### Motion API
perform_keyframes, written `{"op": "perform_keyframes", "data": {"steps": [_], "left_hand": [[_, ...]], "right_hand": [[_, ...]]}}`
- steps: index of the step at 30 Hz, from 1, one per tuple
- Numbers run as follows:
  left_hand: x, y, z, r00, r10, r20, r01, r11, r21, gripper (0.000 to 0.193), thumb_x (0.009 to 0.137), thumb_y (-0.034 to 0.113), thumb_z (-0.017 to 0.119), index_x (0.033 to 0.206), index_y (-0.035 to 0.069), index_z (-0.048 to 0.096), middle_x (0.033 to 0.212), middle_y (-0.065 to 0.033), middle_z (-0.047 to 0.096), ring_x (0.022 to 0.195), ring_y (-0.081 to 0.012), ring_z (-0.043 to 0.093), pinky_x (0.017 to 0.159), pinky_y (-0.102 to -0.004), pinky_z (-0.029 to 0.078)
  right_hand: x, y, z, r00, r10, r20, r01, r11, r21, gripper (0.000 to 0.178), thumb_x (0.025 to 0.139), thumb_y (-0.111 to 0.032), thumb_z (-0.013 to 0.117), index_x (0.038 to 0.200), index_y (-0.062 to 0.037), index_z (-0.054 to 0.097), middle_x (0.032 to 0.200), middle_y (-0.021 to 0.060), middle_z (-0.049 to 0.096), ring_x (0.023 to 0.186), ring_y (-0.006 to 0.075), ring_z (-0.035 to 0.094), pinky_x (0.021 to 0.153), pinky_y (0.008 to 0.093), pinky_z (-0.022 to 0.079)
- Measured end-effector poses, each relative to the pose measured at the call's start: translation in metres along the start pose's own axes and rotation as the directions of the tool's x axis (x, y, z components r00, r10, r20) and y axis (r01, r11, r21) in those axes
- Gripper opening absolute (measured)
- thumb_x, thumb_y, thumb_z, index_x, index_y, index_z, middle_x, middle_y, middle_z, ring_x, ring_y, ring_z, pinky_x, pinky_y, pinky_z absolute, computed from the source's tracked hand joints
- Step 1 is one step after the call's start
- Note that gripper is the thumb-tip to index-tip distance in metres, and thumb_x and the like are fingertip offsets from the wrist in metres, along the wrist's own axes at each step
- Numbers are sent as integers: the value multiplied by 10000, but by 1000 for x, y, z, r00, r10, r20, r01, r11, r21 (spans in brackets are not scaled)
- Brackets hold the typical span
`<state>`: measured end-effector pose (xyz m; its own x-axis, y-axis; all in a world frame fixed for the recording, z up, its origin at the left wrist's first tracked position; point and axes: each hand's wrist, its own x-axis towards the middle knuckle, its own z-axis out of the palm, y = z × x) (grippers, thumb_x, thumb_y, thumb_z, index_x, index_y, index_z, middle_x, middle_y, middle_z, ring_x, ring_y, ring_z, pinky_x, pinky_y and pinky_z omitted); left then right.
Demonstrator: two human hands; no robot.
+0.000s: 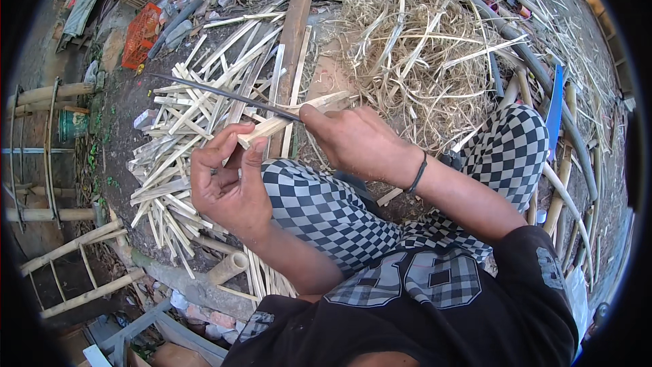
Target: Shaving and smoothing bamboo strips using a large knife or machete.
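My left hand (234, 180) is closed on one end of a pale split-bamboo strip (261, 132), pinching it between thumb and fingers above my left knee. A long, dark knife blade (217, 90) crosses over the strip and points away to the left. Wrapped round the knife's grip, my right hand (360, 141) hides the handle. A pale, flat length of bamboo (328, 100) shows just beyond my right knuckles; whether it belongs to the held strip I cannot tell.
Split strips (173, 156) lie heaped at my left, and curly shavings (421, 54) are piled ahead to the right. A wooden plank (297, 34) runs away between them. An orange crate (140, 35), a blue saw-like blade (555, 112), poles (564, 183) and a bamboo ladder (85, 265) surround me.
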<state>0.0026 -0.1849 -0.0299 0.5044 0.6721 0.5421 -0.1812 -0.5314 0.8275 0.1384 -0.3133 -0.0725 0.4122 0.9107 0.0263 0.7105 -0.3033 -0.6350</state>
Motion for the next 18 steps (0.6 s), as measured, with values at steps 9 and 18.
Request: {"op": "perform_keyframes", "data": {"steps": [9, 18], "left_hand": [[0, -19, -22, 991, -37, -127, 51, 993, 109, 256, 876, -52, 766, 980, 13, 541, 1041, -230, 731, 859, -143, 700, 645, -192, 521], [-3, -20, -30, 997, -17, -79, 22, 998, 57, 295, 865, -5, 792, 951, 17, 511, 1007, -268, 720, 943, -245, 736, 735, -250, 612]], "right_hand": [[22, 78, 67, 989, 148, -17, -148, 989, -25, 177, 963, -97, 510, 1132, -50, 485, 656, 237, 627, 667, 467, 657, 622, 564, 519], [29, 28, 54, 993, -81, -86, 82, 997, 14, 206, 941, -58, 502, 1146, -42, 492, 685, 221, 647, 653, 450, 663, 573, 538, 519]]}}
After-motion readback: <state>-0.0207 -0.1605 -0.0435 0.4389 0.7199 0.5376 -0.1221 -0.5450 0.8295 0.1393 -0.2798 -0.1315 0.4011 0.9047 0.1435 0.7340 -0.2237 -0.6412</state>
